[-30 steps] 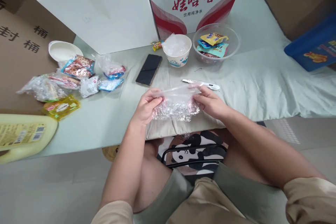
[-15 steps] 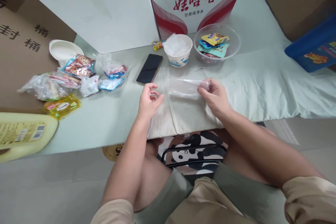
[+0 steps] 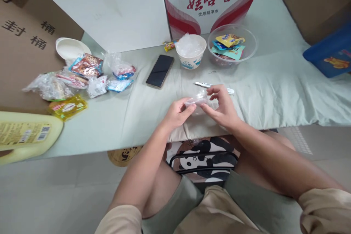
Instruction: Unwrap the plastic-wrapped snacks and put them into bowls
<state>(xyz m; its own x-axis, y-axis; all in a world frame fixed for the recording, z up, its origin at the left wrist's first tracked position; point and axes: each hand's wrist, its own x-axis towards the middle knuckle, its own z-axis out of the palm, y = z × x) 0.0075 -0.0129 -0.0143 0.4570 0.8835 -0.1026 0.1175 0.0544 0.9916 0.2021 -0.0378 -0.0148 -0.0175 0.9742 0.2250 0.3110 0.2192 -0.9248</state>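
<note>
A small crumpled clear plastic bag [image 3: 200,97] is between my two hands, just above the front part of the table. My left hand [image 3: 178,112] pinches its left side between thumb and fingers. Curled around the right side, my right hand [image 3: 221,109] has its thumb on the plastic and its fingertips at the upper edge. Behind the right fingers lies a utility knife [image 3: 201,85], its middle hidden by them. A paper cup [image 3: 192,62] stuffed with clear plastic stands beyond, beside a clear plastic bowl [image 3: 251,49] of snack packets [image 3: 230,40].
A black phone [image 3: 160,70] lies left of the cup, with a yellow candy wrapper [image 3: 169,46] behind. Several wrapped snacks [image 3: 86,67] and a white bowl [image 3: 72,48] sit at left, near a yellow jug [image 3: 30,133]. White cartons [image 3: 109,14] line the back; a blue container [image 3: 329,55] stands right.
My left hand has moved right and taken hold of the plastic. The stretched bag is now bunched up between both hands. The utility knife now shows on the table.
</note>
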